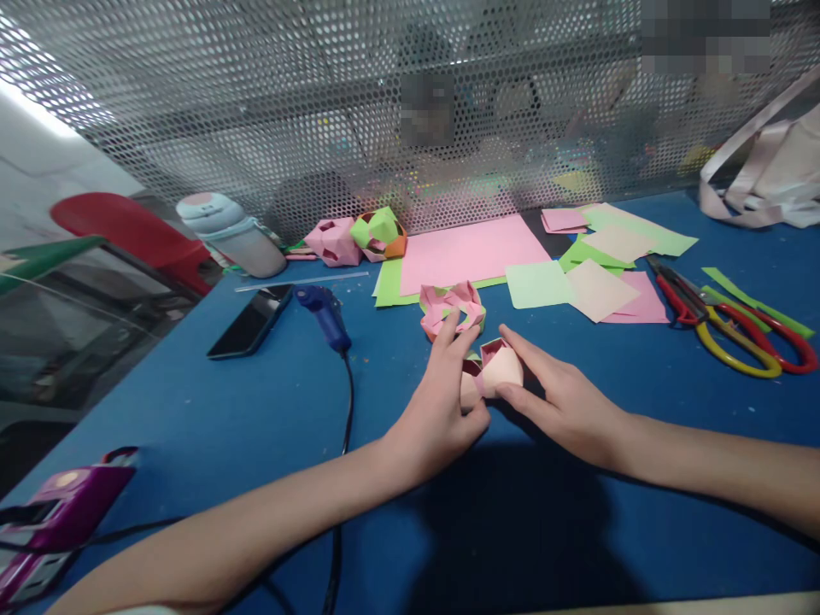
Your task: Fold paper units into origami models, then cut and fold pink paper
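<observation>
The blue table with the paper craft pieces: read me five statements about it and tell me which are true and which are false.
1. The left hand and right hand both touch a cream folded-paper piece. True.
2. The blue glue gun with a black cord is in the right hand. False: it lies on the blue table, left of both hands.
3. A pink folded-paper ring sits just beyond the hands. True.
4. The black smartphone lies among the scissors. False: it lies on the table's left side, near the glue gun.
5. The scissors with yellow and red handles lie right of the square cream paper. True.
</observation>
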The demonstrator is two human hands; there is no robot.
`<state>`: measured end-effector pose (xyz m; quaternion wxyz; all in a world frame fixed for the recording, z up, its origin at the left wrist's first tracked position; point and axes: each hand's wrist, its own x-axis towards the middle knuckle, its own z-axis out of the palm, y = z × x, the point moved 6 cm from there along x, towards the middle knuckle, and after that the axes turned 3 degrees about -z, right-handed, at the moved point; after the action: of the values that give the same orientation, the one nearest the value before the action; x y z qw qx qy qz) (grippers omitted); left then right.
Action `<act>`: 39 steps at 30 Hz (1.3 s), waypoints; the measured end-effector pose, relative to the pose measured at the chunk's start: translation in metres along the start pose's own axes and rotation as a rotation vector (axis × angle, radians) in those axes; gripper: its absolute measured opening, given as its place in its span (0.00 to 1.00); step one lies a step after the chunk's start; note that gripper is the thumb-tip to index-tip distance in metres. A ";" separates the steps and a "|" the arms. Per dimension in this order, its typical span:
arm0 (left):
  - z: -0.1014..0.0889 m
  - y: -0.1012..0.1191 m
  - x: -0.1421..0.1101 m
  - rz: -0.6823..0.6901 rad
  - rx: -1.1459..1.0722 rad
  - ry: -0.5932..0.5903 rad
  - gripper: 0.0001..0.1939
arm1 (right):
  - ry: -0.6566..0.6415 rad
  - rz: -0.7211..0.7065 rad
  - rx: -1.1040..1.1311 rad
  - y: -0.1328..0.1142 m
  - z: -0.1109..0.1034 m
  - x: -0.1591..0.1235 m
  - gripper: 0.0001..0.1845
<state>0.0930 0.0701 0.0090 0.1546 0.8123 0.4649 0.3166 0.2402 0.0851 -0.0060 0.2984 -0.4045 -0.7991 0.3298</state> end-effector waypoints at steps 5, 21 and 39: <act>0.003 0.005 0.001 -0.012 0.006 -0.013 0.46 | -0.020 -0.037 0.011 -0.003 0.007 0.000 0.38; -0.013 -0.017 -0.016 -0.256 -0.333 -0.108 0.34 | -0.077 -0.036 -0.024 0.002 -0.002 -0.006 0.43; -0.022 -0.005 0.008 -0.323 -0.320 -0.302 0.28 | 0.073 -0.244 -0.129 0.000 -0.009 -0.003 0.27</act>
<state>0.0786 0.0782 0.0257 0.3971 0.7308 0.5043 0.2324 0.2483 0.0852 -0.0008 0.3386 -0.3346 -0.8504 0.2240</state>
